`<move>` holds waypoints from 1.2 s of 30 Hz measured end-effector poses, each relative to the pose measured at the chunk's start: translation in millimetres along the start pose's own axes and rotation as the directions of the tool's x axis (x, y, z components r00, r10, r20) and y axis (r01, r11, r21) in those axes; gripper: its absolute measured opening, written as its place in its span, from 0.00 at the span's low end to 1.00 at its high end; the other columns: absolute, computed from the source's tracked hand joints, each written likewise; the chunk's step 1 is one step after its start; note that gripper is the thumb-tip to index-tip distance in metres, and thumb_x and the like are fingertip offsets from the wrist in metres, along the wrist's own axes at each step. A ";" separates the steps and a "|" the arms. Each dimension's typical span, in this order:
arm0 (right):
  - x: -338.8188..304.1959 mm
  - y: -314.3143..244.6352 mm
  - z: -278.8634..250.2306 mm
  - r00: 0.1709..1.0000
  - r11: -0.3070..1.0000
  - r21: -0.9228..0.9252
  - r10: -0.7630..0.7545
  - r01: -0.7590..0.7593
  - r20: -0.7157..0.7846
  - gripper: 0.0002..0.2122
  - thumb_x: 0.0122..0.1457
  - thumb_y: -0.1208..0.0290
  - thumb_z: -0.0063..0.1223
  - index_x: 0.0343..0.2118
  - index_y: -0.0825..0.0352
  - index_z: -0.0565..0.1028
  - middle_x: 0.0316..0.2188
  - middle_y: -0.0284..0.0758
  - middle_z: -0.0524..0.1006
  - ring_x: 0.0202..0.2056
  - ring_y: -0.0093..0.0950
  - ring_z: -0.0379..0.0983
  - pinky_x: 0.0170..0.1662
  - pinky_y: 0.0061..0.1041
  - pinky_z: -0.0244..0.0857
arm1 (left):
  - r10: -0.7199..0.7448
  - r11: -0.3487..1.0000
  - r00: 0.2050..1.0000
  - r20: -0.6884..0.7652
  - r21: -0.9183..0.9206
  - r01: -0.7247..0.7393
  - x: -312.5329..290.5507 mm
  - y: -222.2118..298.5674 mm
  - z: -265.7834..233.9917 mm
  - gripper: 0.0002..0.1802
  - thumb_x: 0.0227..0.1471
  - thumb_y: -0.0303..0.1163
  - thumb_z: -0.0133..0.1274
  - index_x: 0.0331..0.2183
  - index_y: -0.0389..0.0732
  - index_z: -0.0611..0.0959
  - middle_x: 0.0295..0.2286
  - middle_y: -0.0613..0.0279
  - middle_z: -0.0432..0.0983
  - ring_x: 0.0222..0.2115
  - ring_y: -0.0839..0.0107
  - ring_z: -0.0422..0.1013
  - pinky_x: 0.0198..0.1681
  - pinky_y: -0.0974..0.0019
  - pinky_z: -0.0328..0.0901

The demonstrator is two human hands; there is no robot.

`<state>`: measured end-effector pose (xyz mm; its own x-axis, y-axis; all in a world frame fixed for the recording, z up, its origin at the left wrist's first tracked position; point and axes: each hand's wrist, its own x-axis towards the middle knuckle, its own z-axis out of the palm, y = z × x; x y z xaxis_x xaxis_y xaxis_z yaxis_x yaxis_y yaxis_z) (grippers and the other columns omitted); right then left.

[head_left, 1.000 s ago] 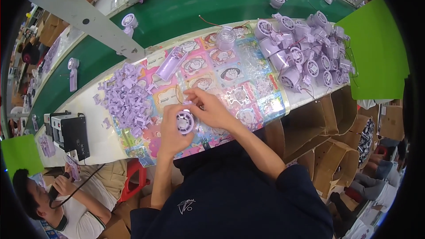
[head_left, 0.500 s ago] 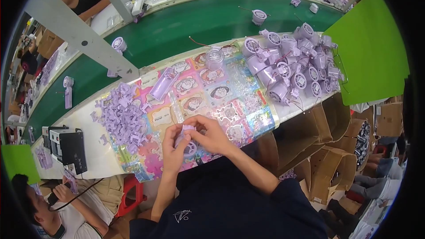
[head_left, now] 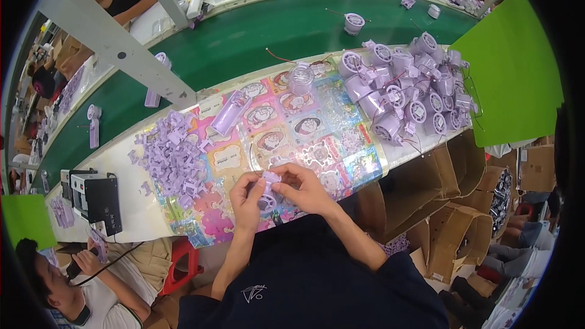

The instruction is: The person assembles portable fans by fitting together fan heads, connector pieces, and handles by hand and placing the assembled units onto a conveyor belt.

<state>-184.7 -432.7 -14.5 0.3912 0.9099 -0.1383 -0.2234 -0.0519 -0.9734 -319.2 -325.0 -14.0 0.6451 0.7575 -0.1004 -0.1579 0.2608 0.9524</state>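
Observation:
Close to my body, over the near edge of the table, both hands grip a lilac round plastic housing [head_left: 266, 202] with a spoked face. A small lilac bracket [head_left: 272, 178] sits at its top, between my fingertips. My left hand [head_left: 245, 202] wraps the left side, thumb pressed on the part. From the right, my right hand [head_left: 306, 191] pinches the bracket with thumb and fingers. Whether the bracket is seated in the housing, I cannot tell. Beyond my hands lie a lilac tube-shaped handle [head_left: 231, 113] and a single round lilac housing [head_left: 301, 79] with a red wire.
A heap of small lilac brackets [head_left: 173, 158] lies left on the picture-covered mat [head_left: 259, 140]; round wired housings [head_left: 396, 94] pile up right. Behind runs a green conveyor belt [head_left: 262, 27] past a metal post [head_left: 116, 49]. Cardboard boxes [head_left: 402, 189] stand right; a co-worker [head_left: 91, 292] sits left.
My hands and the held housing have shifted slightly right, and more of the bracket shows. Pieces on the green belt have slid a little left past the post.

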 end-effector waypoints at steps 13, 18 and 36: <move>16.8 -56.0 -46.4 0.998 0.905 -0.422 0.062 -0.060 -0.010 0.12 0.62 0.71 0.57 0.46 0.71 0.80 0.28 0.34 0.81 0.30 0.21 0.76 0.35 0.24 0.69 | 0.325 0.794 0.945 0.027 0.536 -0.288 71.0 35.3 -3.4 0.19 0.56 0.33 0.58 0.48 0.36 0.79 0.45 0.56 0.76 0.46 0.65 0.71 0.51 0.63 0.64; 21.0 -49.8 -23.8 0.826 0.391 -0.898 -0.561 0.204 -0.057 0.14 0.56 0.66 0.62 0.41 0.70 0.79 0.35 0.39 0.78 0.43 0.39 0.72 0.46 0.37 0.67 | 0.478 0.223 0.868 0.138 0.936 -0.271 150.2 36.9 -5.7 0.33 0.45 0.33 0.62 0.54 0.37 0.75 0.48 0.47 0.73 0.50 0.48 0.69 0.56 0.51 0.61; -43.3 -54.6 -24.8 0.974 0.499 -0.863 -0.225 0.080 -0.040 0.31 0.50 0.60 0.71 0.55 0.65 0.71 0.45 0.45 0.76 0.45 0.45 0.77 0.46 0.38 0.73 | -0.038 0.548 0.845 0.534 0.718 -0.429 77.9 88.1 -3.5 0.36 0.39 0.32 0.63 0.54 0.39 0.77 0.49 0.47 0.75 0.48 0.49 0.74 0.51 0.55 0.69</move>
<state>-167.2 -479.5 40.2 0.4669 0.8810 0.0771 0.6905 -0.3087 -0.6542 -285.4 -240.9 61.0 0.9500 0.3106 0.0322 0.1739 -0.6120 0.7715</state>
